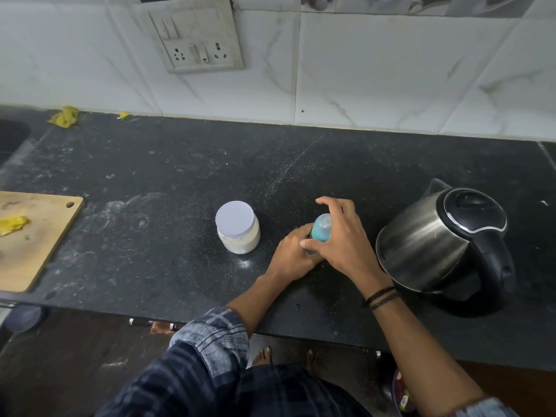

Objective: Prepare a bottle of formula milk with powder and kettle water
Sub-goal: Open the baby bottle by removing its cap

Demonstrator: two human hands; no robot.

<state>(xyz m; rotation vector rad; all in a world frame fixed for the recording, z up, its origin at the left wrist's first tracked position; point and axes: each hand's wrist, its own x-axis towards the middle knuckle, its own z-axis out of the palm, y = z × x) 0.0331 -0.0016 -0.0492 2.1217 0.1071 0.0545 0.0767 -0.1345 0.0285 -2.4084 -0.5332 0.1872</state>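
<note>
A small baby bottle with a blue top (321, 228) stands on the black counter (168, 182) near its front edge. My left hand (293, 255) wraps the bottle's lower body, which is mostly hidden. My right hand (343, 236) grips the blue top from the right and above. A clear jar of white powder (238, 227) with a white lid on stands just left of the bottle. A steel electric kettle (439, 239) with a black lid and handle sits to the right, its lid down.
A wooden cutting board (33, 236) with a yellow scrap lies at the counter's left edge. Yellow scraps (63, 116) sit by the tiled back wall, near a sink (12, 136) at far left. A socket panel (198, 40) is on the wall.
</note>
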